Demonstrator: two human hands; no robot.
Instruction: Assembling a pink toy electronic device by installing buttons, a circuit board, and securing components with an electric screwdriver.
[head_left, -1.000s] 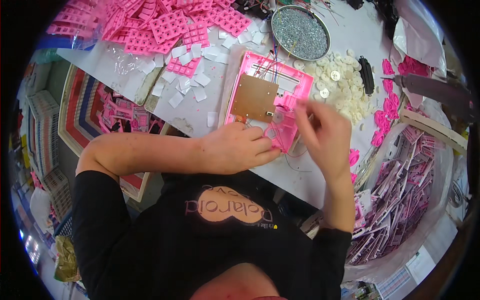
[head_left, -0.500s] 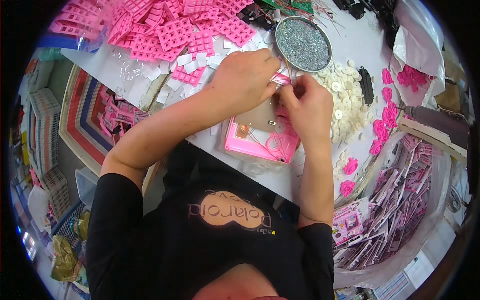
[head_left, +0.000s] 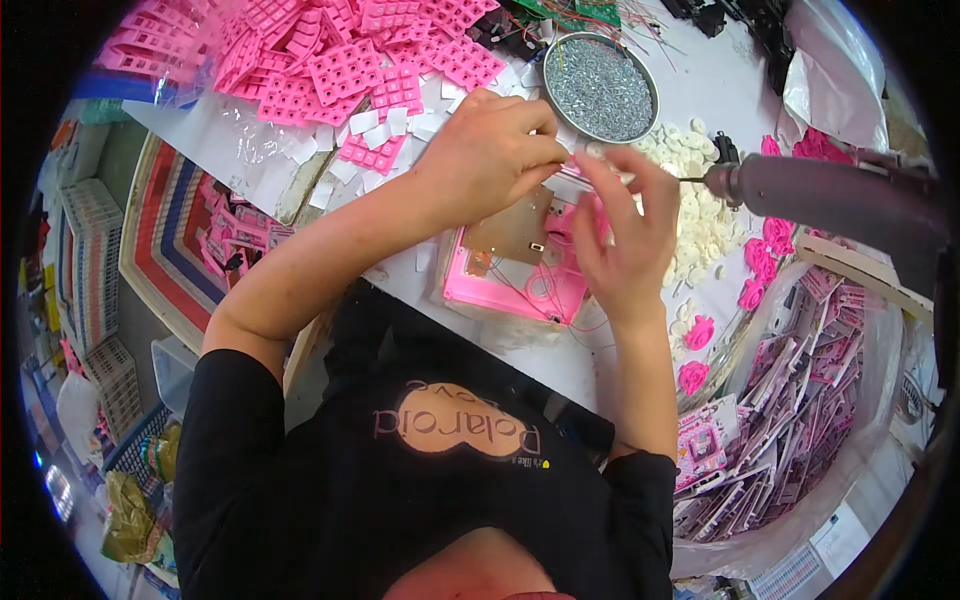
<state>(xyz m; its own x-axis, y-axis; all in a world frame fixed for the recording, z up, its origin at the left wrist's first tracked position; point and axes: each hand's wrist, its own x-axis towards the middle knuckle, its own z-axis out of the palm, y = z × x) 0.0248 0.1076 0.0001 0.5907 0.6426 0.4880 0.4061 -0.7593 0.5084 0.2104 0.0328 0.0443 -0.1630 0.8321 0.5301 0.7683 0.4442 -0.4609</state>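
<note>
A pink plastic case [head_left: 512, 296] lies open on the table in front of me, with thin wires and a brown board [head_left: 508, 228] in it. At its far edge my left hand [head_left: 497, 150] is closed, fingertips pinched on something small that I cannot make out. My right hand [head_left: 632, 225] is over the case's right side. Its index finger reaches to the left fingertips, while the thumb stands apart from it. A dark grey power screwdriver [head_left: 830, 190] hangs level at the right, its thin bit pointing at the back of my right hand.
A round tin of small screws [head_left: 602, 88] stands beyond my hands. Pink keypads [head_left: 345, 75] are heaped at the far left, with white squares near them. White round plastic parts [head_left: 700, 215] lie right of the case. Printed cards [head_left: 770, 430] fill a bag at the right.
The screwdriver has swung in from the right toward my right hand. My right hand has loosened from a pinch, its thumb moving away from the index finger. The case has shifted slightly left.
</note>
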